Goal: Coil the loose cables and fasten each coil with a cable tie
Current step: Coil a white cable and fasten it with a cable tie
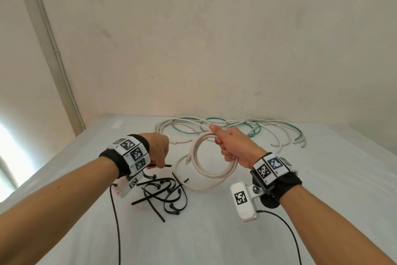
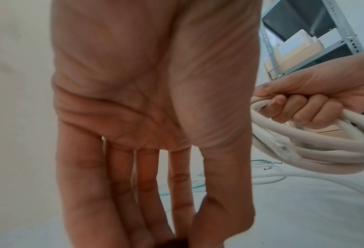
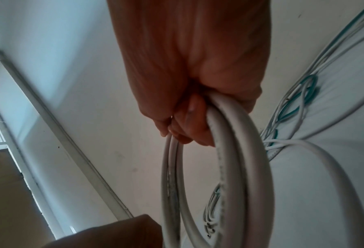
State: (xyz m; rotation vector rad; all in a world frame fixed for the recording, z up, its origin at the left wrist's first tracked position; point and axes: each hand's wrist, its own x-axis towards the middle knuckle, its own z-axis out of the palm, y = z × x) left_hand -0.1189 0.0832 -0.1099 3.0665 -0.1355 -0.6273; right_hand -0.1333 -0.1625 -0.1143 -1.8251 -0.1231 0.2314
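My right hand (image 1: 224, 146) grips a white cable coil (image 1: 211, 171) of several loops and holds it upright above the table; in the right wrist view its fingers (image 3: 185, 129) curl round the coil (image 3: 229, 167). One tail of the cable (image 1: 199, 188) trails onto the table. My left hand (image 1: 158, 161) points down left of the coil, over a pile of black cable ties (image 1: 165, 194). It pinches one black tie (image 1: 166, 165) between thumb and fingertips (image 2: 200, 224). The tie itself is mostly hidden in the left wrist view.
Loose white and green cables (image 1: 253, 129) sprawl along the back of the white table (image 1: 214, 232), near the wall. Black camera leads (image 1: 117, 221) run from both wrists toward me. A metal shelf with boxes (image 2: 304, 47) stands off to the right.
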